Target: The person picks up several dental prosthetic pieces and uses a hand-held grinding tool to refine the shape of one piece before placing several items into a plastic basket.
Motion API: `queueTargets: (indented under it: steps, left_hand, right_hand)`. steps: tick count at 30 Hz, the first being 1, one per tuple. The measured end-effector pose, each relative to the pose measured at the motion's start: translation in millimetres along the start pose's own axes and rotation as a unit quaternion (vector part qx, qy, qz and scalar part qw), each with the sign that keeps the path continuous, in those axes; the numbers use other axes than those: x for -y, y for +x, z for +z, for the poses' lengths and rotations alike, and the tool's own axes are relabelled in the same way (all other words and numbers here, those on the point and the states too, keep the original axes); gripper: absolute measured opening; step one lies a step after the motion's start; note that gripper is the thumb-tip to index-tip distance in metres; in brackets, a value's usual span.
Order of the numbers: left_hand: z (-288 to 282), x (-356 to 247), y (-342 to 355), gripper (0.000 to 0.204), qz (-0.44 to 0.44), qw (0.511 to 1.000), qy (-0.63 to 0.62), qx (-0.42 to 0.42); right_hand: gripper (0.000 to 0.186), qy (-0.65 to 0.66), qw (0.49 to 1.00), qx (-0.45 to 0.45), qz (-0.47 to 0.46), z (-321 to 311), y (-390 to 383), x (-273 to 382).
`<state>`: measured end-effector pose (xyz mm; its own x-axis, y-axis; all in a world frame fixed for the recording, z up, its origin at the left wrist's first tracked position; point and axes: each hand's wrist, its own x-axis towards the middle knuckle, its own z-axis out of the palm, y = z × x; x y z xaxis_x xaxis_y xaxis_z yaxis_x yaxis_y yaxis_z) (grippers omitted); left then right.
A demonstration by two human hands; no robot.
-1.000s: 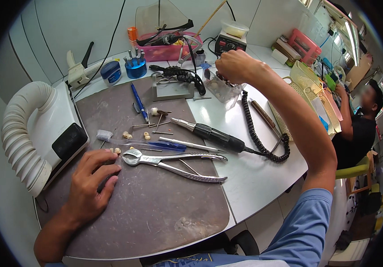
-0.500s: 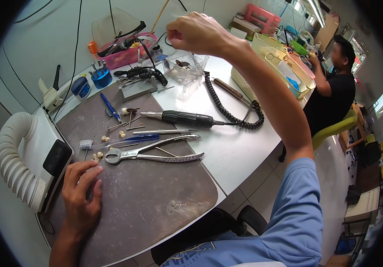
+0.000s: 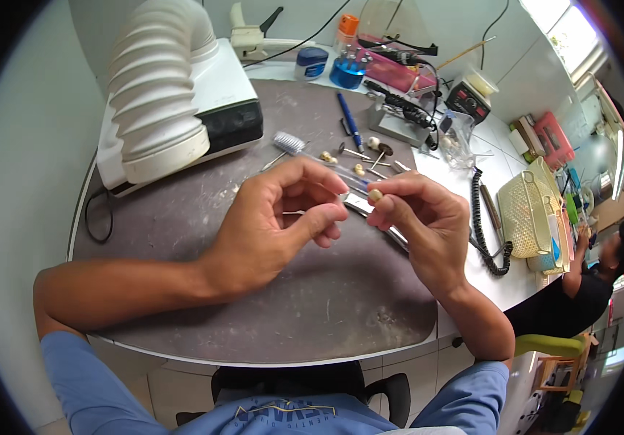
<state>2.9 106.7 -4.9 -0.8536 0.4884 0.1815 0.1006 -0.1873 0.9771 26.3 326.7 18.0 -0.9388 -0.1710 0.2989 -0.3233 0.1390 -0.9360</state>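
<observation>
Over the middle of the brown work mat (image 3: 276,319), my two hands face each other, fingertips a short gap apart. My right hand (image 3: 428,225) pinches a small cream tooth-shaped piece (image 3: 375,196) between thumb and forefinger. Curled toward it, my left hand (image 3: 276,214) brings thumb and forefinger close; a pale glint shows at their tips, too small to name. Metal pliers (image 3: 359,205) lie behind and partly under my right hand. Beyond my hands are more cream tooth-shaped pieces (image 3: 327,156), a clear-handled brush (image 3: 290,142) and thin-shanked rotary bits (image 3: 355,151).
A white machine with a ribbed hose (image 3: 154,87) stands at the left. Along the back are a blue bur holder (image 3: 348,71), a blue pen (image 3: 350,119) and a pink basket (image 3: 392,71). Cream woven baskets (image 3: 522,210) stand right, near a seated person in black (image 3: 569,301).
My right hand has come down from the far side to the middle and holds the small piece. My left hand has lifted from the mat and turned toward it. The view has swung left.
</observation>
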Motion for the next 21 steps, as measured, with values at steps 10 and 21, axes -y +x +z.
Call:
queueTargets:
  steps: [10,21]
  left_hand:
    - [-2,9,6,0.017,-0.006,0.999,-0.044,0.022]
    - [-2,5,5,0.015,-0.014,0.999,-0.026,0.044]
  right_hand:
    - [0.012,-0.043,0.997,0.046,-0.042,4,-1,-17]
    - [0.014,-0.102,0.985,0.040,-0.135,5,-1,-22]
